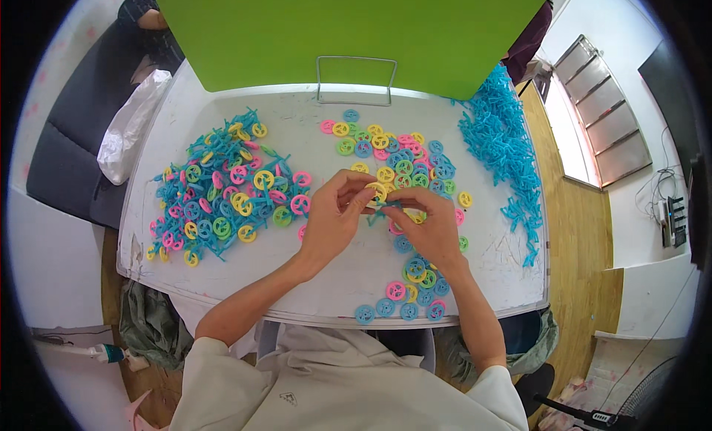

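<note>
My left hand point(334, 214) pinches a small yellow plastic wheel point(378, 191) between thumb and fingers above the middle of the table. Close against it, my right hand point(432, 225) has its fingertips closed on a thin blue plastic piece point(389, 205) at the wheel's lower edge; the fingers partly cover it. Loose wheels point(404, 167) in yellow, pink, green and blue lie beyond and under my hands. More of them point(415, 268) spread beside my right wrist. To the left is a heap of wheels joined with blue pieces point(222, 190).
A pile of blue branched plastic pieces point(500, 127) runs along the white table's point(297, 283) right side. A green panel point(334, 30) with a wire frame point(357, 81) stands at the far edge. A white bag point(130, 127) sits left of the table. Other people are partly visible behind the panel.
</note>
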Demonstrator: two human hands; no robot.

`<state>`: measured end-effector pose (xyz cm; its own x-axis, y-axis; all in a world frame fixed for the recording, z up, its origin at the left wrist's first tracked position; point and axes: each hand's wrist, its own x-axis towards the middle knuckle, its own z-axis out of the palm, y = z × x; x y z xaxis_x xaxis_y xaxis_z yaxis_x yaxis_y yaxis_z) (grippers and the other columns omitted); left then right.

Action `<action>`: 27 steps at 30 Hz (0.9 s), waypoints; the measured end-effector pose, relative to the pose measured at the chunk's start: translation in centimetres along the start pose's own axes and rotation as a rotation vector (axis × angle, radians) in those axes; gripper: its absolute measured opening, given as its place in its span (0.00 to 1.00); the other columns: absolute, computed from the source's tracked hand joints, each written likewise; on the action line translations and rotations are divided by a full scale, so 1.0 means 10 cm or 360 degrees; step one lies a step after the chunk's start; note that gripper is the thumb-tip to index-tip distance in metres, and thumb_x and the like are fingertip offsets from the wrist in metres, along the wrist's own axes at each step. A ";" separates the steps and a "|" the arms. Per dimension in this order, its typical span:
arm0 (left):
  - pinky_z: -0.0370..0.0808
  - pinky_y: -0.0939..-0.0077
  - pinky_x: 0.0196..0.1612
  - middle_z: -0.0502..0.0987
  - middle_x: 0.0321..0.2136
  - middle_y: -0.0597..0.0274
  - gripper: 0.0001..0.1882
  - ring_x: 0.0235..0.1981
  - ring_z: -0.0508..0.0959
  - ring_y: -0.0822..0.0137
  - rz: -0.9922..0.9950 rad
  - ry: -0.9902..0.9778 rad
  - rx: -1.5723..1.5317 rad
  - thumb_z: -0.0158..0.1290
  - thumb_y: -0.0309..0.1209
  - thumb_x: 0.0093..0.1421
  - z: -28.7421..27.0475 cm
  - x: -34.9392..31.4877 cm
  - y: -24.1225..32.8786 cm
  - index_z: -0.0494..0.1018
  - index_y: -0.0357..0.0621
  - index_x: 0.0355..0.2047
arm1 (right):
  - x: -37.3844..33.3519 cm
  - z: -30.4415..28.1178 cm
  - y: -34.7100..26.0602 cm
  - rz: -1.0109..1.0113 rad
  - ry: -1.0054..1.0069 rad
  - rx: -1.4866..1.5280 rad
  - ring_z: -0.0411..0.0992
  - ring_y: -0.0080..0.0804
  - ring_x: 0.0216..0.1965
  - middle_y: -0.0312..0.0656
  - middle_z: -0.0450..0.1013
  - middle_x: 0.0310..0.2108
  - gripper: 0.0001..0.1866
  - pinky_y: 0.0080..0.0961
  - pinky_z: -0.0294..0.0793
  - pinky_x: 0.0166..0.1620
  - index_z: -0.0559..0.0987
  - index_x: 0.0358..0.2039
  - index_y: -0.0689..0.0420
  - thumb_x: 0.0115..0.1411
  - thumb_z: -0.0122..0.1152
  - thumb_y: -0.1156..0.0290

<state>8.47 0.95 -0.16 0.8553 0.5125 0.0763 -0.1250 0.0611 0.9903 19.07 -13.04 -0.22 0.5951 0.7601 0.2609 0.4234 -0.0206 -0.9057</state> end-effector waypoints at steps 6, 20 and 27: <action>0.80 0.76 0.41 0.78 0.39 0.57 0.11 0.38 0.78 0.72 0.0052 -0.0030 0.0115 0.49 0.25 0.64 -0.02 -0.01 -0.03 0.73 0.35 0.46 | -0.01 0.03 -0.04 -0.0284 0.0268 -0.0403 0.77 0.32 0.35 0.40 0.79 0.30 0.09 0.25 0.75 0.39 0.83 0.32 0.59 0.48 0.70 0.78; 0.81 0.77 0.40 0.79 0.35 0.59 0.12 0.35 0.77 0.74 0.0040 0.0013 0.0130 0.48 0.22 0.64 0.02 -0.07 -0.15 0.76 0.36 0.47 | -0.07 0.04 -0.02 0.0186 0.0205 -0.0168 0.71 0.21 0.28 0.36 0.77 0.25 0.07 0.20 0.68 0.32 0.84 0.29 0.59 0.48 0.72 0.74; 0.81 0.76 0.42 0.79 0.36 0.58 0.12 0.36 0.78 0.74 -0.0020 0.0069 0.0060 0.48 0.22 0.64 0.05 -0.09 -0.17 0.75 0.35 0.47 | -0.05 0.07 0.01 0.0437 0.0165 0.0149 0.69 0.15 0.20 0.34 0.76 0.21 0.08 0.16 0.66 0.25 0.83 0.30 0.63 0.52 0.69 0.71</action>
<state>8.18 -0.05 -1.83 0.8339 0.5488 0.0594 -0.0944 0.0359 0.9949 18.33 -12.99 -0.69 0.7471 0.6640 0.0307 0.1755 -0.1525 -0.9726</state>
